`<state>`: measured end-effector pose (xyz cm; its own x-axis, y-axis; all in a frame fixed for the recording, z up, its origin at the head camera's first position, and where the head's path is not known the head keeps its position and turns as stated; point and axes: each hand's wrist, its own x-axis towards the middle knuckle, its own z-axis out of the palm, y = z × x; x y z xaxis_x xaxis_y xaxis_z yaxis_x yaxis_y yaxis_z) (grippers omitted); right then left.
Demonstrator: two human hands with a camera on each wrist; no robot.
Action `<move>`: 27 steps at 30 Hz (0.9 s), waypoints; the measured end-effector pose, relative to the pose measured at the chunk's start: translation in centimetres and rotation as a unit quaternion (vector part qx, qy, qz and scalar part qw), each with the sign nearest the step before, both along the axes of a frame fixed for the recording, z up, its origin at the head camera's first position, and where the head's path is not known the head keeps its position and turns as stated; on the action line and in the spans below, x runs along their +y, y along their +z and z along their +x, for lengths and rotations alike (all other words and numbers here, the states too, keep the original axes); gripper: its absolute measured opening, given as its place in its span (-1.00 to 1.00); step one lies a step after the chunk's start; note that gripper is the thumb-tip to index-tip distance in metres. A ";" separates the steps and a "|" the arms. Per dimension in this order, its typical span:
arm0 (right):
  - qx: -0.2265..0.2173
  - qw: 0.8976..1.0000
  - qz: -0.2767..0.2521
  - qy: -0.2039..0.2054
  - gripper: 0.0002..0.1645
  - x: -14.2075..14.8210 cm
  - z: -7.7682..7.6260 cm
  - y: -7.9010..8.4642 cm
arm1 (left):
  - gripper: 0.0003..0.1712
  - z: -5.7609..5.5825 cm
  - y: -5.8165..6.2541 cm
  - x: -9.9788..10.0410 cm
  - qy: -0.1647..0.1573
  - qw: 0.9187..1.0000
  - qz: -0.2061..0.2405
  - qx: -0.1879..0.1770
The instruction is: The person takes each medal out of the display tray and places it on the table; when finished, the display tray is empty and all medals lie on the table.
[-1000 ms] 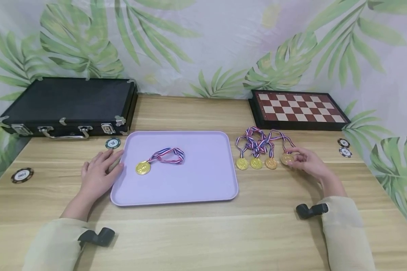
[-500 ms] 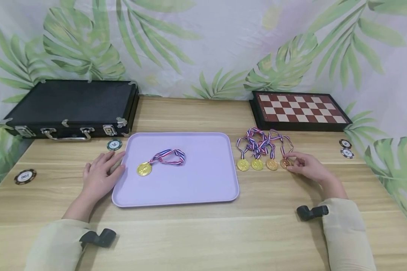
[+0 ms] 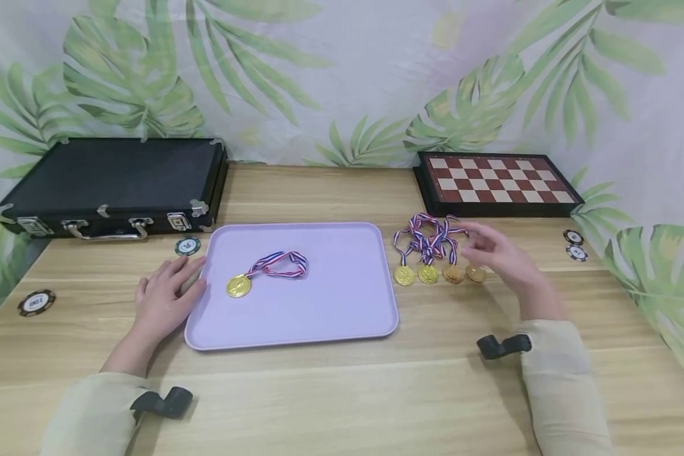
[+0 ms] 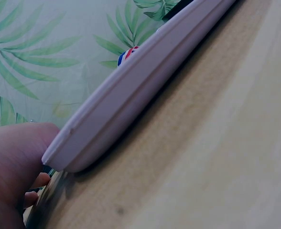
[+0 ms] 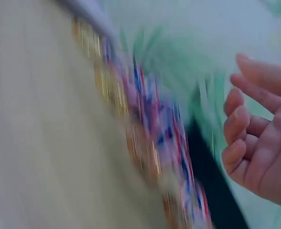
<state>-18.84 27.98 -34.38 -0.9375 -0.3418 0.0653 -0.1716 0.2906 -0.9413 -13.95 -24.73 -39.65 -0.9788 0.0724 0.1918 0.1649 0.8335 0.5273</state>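
Note:
My left hand [image 3: 165, 296] rests on the table at the lilac tray's [image 3: 319, 316] left side, its fingertips and thumb at the rim. On the tray lies a gold medal [image 3: 239, 285] with a looped striped ribbon. To the tray's right, several medals [image 3: 427, 273] lie in a row, gold to bronze-toned, their red, white and blue ribbons [image 3: 427, 237] bunched behind them. My right hand [image 3: 498, 256] hovers over the right end of that row, beside the rightmost medal [image 3: 475, 273]. In the right wrist view its fingers are loosely bent, thumb apart, holding nothing; the medals there are blurred.
A black case [image 3: 120, 180] with metal latches stands at the back left. A folded chessboard box [image 3: 498, 183] lies at the back right. Poker chips lie near the case [image 3: 187, 246], at the left [image 3: 37, 303] and at the right edge [image 3: 576, 253]. A leaf-patterned cloth hangs behind.
My right hand has let go of the rightmost medal, which now lies on the table in line with the others. The hand has lifted and moved left and away from me. My left hand stays put.

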 end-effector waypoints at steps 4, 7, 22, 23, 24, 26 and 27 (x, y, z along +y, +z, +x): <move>0.035 0.995 -0.084 0.042 -0.41 -6.0 -0.1 1.7 | -0.48 0.0 -0.1 -0.1 0.001 1.000 -0.001 0.000; 0.033 0.992 -0.107 0.065 -0.40 -11.2 0.4 2.4 | -0.48 0.0 -0.1 -0.1 0.003 1.000 -0.002 -0.001; 0.005 0.990 0.018 0.142 -0.41 -29.2 1.1 -1.4 | -0.48 0.0 -0.1 0.2 0.010 1.000 -0.007 -0.007; 0.011 0.989 0.038 0.139 -0.41 -29.7 1.1 -1.8 | -0.48 0.0 0.0 0.1 0.010 1.000 -0.007 -0.007; 0.018 0.989 0.058 0.136 -0.41 -30.2 1.0 -2.1 | -0.48 -0.1 0.0 0.1 0.011 1.000 -0.009 -0.007; 0.031 0.986 0.103 0.126 -0.41 -31.0 1.0 -2.7 | -0.48 0.0 0.0 0.1 0.011 1.000 -0.011 -0.007; 0.036 0.984 0.125 0.119 -0.41 -31.3 1.0 -2.9 | -0.48 0.0 0.1 0.0 0.011 1.000 -0.012 -0.007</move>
<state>-17.84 -3.36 -37.25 -0.8244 -0.5658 0.0154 -0.3273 0.4544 -0.8285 -13.99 -24.70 -39.59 -0.9826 0.0550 0.1772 0.1393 0.8494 0.5090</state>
